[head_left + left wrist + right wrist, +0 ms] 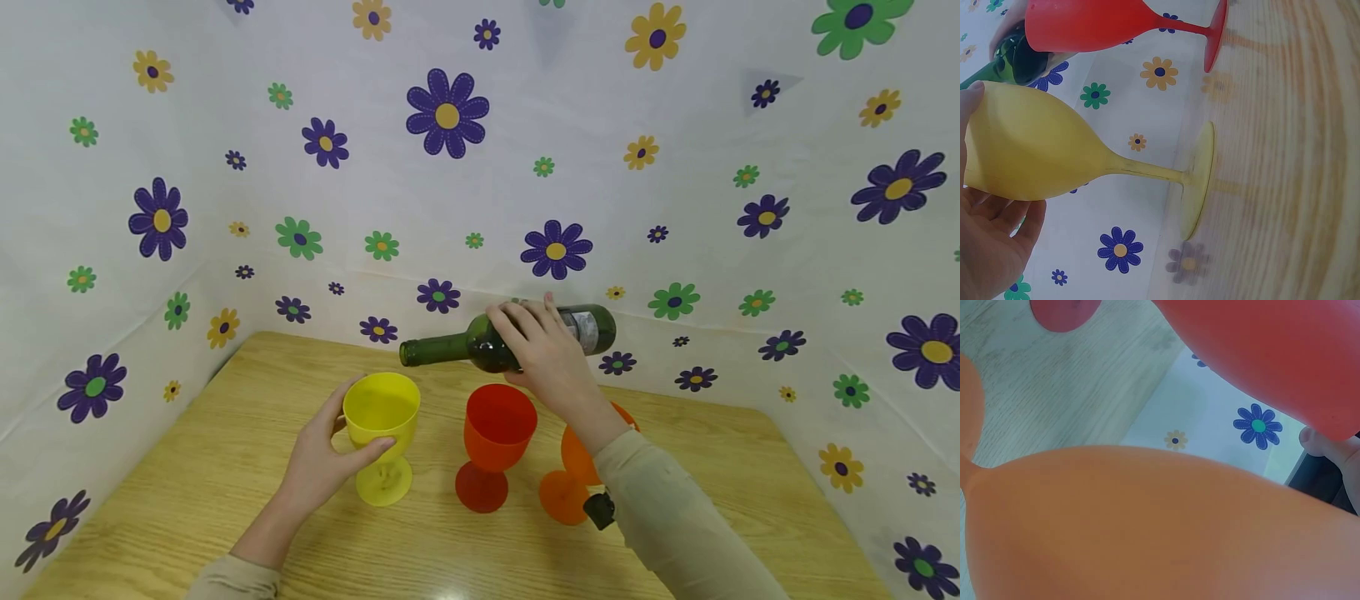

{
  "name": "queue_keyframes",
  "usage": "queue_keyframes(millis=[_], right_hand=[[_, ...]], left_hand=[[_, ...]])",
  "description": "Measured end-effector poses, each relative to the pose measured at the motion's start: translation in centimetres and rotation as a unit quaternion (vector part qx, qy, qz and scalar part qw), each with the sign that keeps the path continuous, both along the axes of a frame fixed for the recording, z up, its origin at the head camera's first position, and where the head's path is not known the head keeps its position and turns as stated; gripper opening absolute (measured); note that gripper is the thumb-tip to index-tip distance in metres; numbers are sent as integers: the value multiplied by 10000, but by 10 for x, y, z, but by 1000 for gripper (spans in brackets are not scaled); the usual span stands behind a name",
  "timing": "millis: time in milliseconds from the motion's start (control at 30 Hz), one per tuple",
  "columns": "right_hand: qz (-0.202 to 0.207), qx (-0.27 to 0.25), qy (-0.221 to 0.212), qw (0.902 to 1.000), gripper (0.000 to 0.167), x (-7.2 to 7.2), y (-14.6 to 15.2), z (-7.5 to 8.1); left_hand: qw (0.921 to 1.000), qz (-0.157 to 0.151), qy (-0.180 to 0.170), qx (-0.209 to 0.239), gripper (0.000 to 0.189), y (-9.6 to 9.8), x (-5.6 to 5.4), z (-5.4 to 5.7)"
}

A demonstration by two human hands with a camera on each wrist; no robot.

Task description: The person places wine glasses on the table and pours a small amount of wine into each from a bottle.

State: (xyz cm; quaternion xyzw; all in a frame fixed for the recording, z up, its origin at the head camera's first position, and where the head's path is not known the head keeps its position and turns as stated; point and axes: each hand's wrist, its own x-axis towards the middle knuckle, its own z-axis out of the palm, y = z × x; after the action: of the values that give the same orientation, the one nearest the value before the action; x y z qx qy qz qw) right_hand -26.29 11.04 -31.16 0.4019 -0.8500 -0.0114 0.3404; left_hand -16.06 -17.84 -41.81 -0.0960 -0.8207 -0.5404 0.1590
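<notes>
Left of centre in the head view, the left hand (322, 458) grasps the bowl of a yellow goblet (382, 429), its thumb across the near side and the other fingers curved round the far side. The goblet stands upright on the table (420, 558). Right of centre, the right hand (551, 358) grips a green bottle (483, 348) from above, round its body. The bottle lies nearly level, its neck pointing left and its open mouth just above the yellow rim in the frame, apart from it; a pale label (584, 331) shows near its base.

Below the bottle, at centre, a red goblet (498, 442) stands upright beside the yellow one. Farther right, an orange goblet (576, 457) is partly hidden by the right forearm's light sleeve (667, 508); a small black object (600, 510) shows at the sleeve's edge. The right wrist view has the orange bowl filling the bottom. Across the upper frame and both sides hangs a white cloth (337, 200) with purple, green and yellow flowers.
</notes>
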Motion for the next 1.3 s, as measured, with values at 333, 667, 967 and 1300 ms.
queue_keyframes(millis=[333, 667, 967, 1300], right_hand=[[45, 132, 19, 9999, 94, 0, -2, -2], [192, 156, 181, 9995, 93, -1, -5, -3], [195, 247, 114, 9994, 92, 0, -7, -3], [233, 339, 167, 9990, 92, -1, -8, -3]], left_hand=[[10000, 5, -15, -10, 81, 0, 0, 0], [10000, 36, -26, -58, 80, 0, 0, 0], [10000, 40, -48, -57, 78, 1, 0, 1], [9999, -4, -118, 6, 79, 1, 0, 3]])
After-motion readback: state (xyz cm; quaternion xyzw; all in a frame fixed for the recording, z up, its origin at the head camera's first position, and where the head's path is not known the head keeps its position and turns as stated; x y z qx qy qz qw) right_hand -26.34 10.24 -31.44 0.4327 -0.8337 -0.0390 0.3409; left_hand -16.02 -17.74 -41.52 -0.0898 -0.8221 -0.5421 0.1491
